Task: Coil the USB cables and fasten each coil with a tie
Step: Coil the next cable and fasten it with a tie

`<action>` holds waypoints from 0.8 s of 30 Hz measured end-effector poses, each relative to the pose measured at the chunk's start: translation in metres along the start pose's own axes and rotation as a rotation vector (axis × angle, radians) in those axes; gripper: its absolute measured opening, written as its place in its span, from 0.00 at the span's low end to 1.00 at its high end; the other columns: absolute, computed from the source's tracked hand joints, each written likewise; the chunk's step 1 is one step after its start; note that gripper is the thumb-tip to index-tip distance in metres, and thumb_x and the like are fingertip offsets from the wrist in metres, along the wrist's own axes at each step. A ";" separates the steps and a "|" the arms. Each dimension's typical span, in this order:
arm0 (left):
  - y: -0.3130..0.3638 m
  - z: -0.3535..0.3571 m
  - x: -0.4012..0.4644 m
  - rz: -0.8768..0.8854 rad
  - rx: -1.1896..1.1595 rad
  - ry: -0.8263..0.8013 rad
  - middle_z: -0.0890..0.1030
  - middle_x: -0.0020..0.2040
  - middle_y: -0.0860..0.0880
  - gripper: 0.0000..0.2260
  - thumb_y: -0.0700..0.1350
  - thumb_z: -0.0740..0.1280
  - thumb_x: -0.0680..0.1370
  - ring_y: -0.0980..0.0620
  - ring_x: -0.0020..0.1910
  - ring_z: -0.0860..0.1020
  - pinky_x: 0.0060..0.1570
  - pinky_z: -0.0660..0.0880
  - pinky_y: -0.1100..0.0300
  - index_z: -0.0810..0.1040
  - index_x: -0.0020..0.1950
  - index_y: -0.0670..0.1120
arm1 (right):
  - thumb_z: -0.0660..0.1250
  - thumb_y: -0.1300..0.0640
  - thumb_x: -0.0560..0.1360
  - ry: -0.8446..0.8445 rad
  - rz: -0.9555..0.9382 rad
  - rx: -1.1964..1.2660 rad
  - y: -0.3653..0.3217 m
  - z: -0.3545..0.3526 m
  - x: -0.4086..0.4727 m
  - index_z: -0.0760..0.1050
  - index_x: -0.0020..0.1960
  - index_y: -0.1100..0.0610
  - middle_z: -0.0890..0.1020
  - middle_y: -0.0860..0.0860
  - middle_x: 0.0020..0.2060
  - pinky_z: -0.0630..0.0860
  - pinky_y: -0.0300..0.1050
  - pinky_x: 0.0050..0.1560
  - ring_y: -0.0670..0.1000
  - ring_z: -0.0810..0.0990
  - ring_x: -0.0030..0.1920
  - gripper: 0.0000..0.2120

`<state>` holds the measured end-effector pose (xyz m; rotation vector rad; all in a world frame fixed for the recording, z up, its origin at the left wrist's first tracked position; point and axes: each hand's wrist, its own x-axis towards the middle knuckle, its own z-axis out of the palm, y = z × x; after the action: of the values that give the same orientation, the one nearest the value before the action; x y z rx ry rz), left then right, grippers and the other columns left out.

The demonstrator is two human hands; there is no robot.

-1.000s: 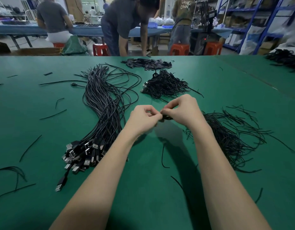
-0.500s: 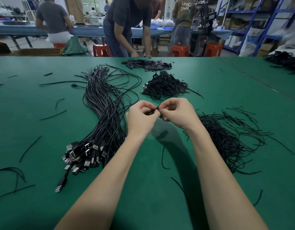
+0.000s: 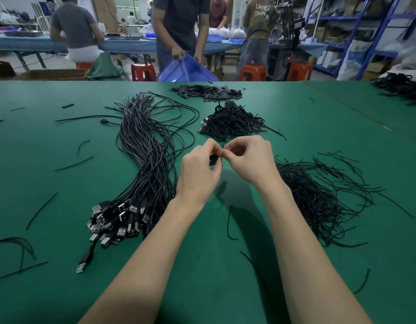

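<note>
My left hand (image 3: 199, 170) and my right hand (image 3: 249, 160) meet above the middle of the green table (image 3: 50, 160). Between their fingertips sits a small black coiled cable (image 3: 213, 159), mostly hidden by the fingers; both hands pinch it, and a thin black tie end pokes up by the right thumb. A long bundle of uncoiled black USB cables (image 3: 146, 160) lies to the left, its plugs (image 3: 116, 220) fanned toward me. A heap of loose black ties (image 3: 319, 195) lies to the right. Behind the hands is a pile of tied coils (image 3: 232, 122).
A flat heap of small black pieces (image 3: 207, 92) lies near the far edge. Stray ties (image 3: 74, 163) are scattered over the left side and near my forearms. More cables (image 3: 401, 86) sit at the far right. A person holds a blue bag (image 3: 186, 70) beyond the table.
Both hands have risen slightly and moved away from me while working the tie at the coil. The person beyond the table has straightened up and now holds a blue bag.
</note>
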<state>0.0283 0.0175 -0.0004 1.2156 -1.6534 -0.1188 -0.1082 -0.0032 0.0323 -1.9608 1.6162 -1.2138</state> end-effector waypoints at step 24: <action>-0.010 -0.024 0.028 -0.806 -1.091 -0.139 0.82 0.35 0.52 0.08 0.38 0.72 0.76 0.55 0.36 0.79 0.34 0.75 0.64 0.75 0.47 0.47 | 0.78 0.56 0.73 -0.162 0.066 0.405 -0.008 -0.004 -0.005 0.79 0.56 0.51 0.84 0.45 0.49 0.81 0.38 0.43 0.43 0.83 0.39 0.14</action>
<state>0.0542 0.0019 0.0233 0.8968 -0.8233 -1.4196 -0.1063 0.0044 0.0383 -1.6881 1.2315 -1.2099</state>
